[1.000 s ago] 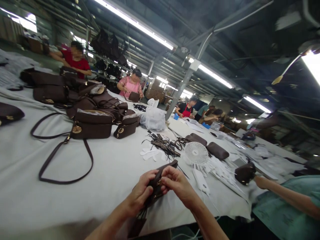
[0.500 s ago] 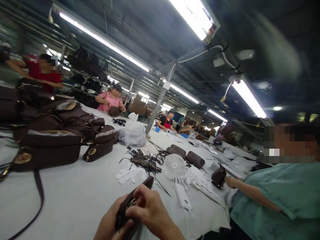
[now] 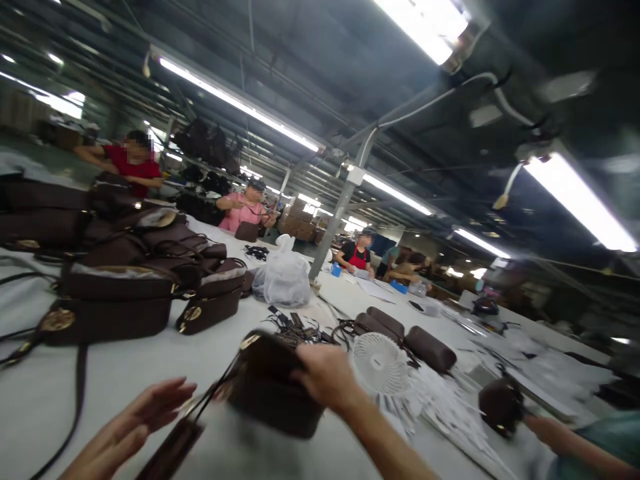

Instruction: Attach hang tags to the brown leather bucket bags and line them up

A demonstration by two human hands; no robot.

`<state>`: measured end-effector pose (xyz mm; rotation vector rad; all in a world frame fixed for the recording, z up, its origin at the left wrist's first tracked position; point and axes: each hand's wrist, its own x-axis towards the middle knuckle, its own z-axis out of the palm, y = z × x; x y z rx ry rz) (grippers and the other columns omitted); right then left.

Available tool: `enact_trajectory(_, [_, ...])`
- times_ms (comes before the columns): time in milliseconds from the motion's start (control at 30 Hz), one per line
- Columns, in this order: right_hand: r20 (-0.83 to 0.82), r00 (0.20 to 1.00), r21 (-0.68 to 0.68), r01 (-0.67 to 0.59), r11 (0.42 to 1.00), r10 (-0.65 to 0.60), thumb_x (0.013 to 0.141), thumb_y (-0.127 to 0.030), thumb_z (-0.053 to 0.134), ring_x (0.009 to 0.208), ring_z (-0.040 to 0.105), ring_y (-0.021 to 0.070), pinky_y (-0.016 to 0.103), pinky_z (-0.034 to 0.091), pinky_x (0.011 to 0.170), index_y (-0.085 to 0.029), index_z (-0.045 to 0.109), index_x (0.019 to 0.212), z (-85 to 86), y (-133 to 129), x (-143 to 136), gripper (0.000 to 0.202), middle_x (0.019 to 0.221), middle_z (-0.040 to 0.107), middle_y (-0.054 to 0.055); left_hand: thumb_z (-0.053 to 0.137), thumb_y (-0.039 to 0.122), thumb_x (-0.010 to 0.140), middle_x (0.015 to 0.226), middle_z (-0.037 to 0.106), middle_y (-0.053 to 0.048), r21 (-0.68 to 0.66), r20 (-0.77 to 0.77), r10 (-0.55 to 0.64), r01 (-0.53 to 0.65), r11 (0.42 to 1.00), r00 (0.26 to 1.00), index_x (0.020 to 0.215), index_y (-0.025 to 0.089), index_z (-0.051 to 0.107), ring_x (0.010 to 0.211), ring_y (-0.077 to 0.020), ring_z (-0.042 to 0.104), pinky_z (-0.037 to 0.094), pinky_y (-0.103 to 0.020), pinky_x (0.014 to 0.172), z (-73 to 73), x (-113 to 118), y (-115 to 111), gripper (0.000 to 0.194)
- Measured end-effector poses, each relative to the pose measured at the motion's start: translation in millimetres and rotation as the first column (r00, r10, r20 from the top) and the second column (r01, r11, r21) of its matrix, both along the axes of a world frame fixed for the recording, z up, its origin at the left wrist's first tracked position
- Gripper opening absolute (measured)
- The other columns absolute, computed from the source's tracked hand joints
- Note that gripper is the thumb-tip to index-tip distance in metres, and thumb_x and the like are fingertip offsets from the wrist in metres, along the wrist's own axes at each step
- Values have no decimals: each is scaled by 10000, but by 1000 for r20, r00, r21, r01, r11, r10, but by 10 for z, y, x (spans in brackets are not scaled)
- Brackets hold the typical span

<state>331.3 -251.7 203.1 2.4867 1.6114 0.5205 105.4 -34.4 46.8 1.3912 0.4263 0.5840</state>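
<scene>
A dark brown bag (image 3: 277, 387) hangs from my right hand (image 3: 327, 377), whose fingers grip its upper right edge above the white table (image 3: 250, 460). Thin straps run from its left side down to a dark strip (image 3: 173, 448) at the bottom. My left hand (image 3: 135, 423) is off the bag to the left, fingers stretched out and slightly blurred, beside those straps. Behind the bag lies a pile of dark straps and tags (image 3: 300, 327), partly covered by it.
Brown bags (image 3: 120, 303) are heaped at left. A white plastic bag (image 3: 286, 273), a white fan (image 3: 380, 363), white strips (image 3: 450, 407) and brown pouches (image 3: 430, 348) lie beyond. At right, a co-worker's hand (image 3: 550, 433) touches a small bag. Other people work farther back.
My left hand has come off the bag and opened out to the left. My right hand has raised and turned the bag, showing its broad side. The view has shifted; the right co-worker is mostly out of frame.
</scene>
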Motion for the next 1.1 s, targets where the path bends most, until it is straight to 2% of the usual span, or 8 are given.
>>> enact_trajectory(133, [308, 785, 364, 425, 829, -538, 876, -320, 596, 901, 621, 286, 355, 361, 683, -148, 604, 1120, 929, -370, 1063, 299, 986, 663, 200, 670, 610, 668, 1092, 700, -78, -28, -116, -49, 46, 999, 992, 1047, 231, 655, 1068, -302, 612, 484, -392, 942, -89, -112, 274, 536])
enact_trajectory(233, [221, 663, 484, 563, 670, -716, 939, -401, 449, 836, 624, 298, 394, 346, 620, -144, 627, 1106, 1113, -470, 1659, 354, 961, 636, 261, 643, 507, 690, 897, 689, -55, 23, -165, -114, 119, 993, 980, 939, 187, 623, 867, -230, 627, 491, -323, 793, -227, -35, 296, 406])
enact_trajectory(333, [144, 808, 325, 506, 799, -571, 932, -356, 464, 820, 649, 264, 368, 390, 630, -214, 602, 1140, 759, -96, 1666, 287, 1062, 661, 173, 552, 388, 720, 747, 613, -8, 119, -267, -42, 76, 990, 963, 869, 175, 590, 718, -176, 556, 429, -265, 655, -302, 76, 246, 263])
enact_trajectory(467, [42, 989, 4, 140, 990, -140, 927, -249, 448, 909, 651, 213, 295, 421, 691, -230, 619, 1025, -55, 1040, 1011, 198, 1042, 681, 60, 498, 272, 723, 738, 599, 3, 263, -350, -11, 110, 958, 937, 791, 182, 594, 722, -164, 512, 380, -250, 657, -260, 82, 180, 148])
enact_trajectory(567, [-47, 990, -104, -135, 985, 130, 904, -214, 508, 965, 630, 194, 261, 422, 730, -232, 611, 1076, -502, 1989, 533, 201, 1052, 670, 49, 484, 247, 736, 767, 615, 1, 284, -366, -3, 115, 952, 931, 797, 187, 605, 734, -162, 520, 381, -241, 662, -249, 40, 183, 149])
enact_trajectory(700, [-36, 983, -83, -183, 980, 180, 817, -225, 662, 1036, 584, 208, 253, 428, 747, -221, 569, 1135, -834, 2861, 287, 331, 1129, 617, 65, 486, 207, 717, 784, 634, -1, 329, -365, 5, 124, 936, 931, 815, 191, 617, 722, -158, 534, 380, -234, 644, -356, 56, 250, 164])
enact_trajectory(900, [40, 978, -50, -204, 978, 206, 876, -151, 586, 934, 586, 203, 271, 390, 680, -184, 585, 1017, -1027, 3013, 349, 145, 1009, 639, 75, 503, 156, 665, 749, 645, -7, 372, -368, -29, 175, 912, 929, 768, 213, 607, 677, -171, 537, 401, -262, 657, -457, 89, 299, 157])
enact_trajectory(1100, [113, 967, -10, -230, 973, 230, 925, -94, 455, 878, 568, 203, 309, 342, 711, -158, 579, 939, -716, 2555, 200, 140, 942, 638, 77, 480, 234, 782, 955, 646, -69, 416, -175, 233, -143, 898, 957, 906, 210, 608, 822, -217, 588, 443, -308, 765, -360, 9, 309, 179])
